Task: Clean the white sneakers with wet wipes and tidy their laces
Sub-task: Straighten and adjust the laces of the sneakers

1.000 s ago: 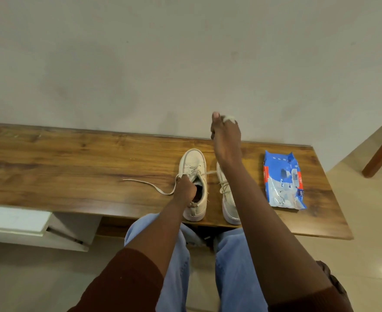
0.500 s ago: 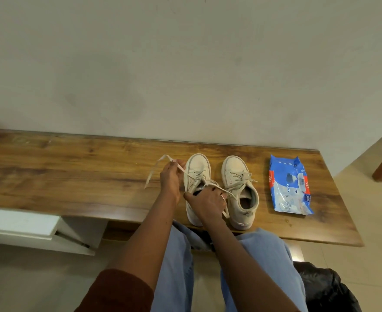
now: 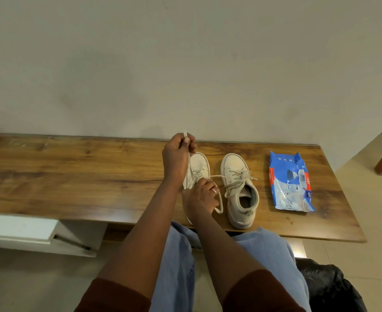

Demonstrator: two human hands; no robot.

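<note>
Left hand (image 3: 177, 157) fingers grasp a lace (image 3: 189, 164) end raised over the left sneaker (image 3: 200, 164); right hand (image 3: 200, 198) fingers pinch the lace at its eyelets. Right sneaker (image 3: 239, 190) beside it on the desk (image 3: 73, 172), wipes pack (image 3: 290, 181) farther right.

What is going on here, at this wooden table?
A seated person is tidying the laces of the left white canvas sneaker on the long brown wooden table. The left hand pinches one flat white lace end, held up; the right hand grips the other lace end at the shoe's opening. The second white canvas sneaker stands beside it, laces loose. A blue plastic wet-wipe pack lies further right, untouched.
</note>
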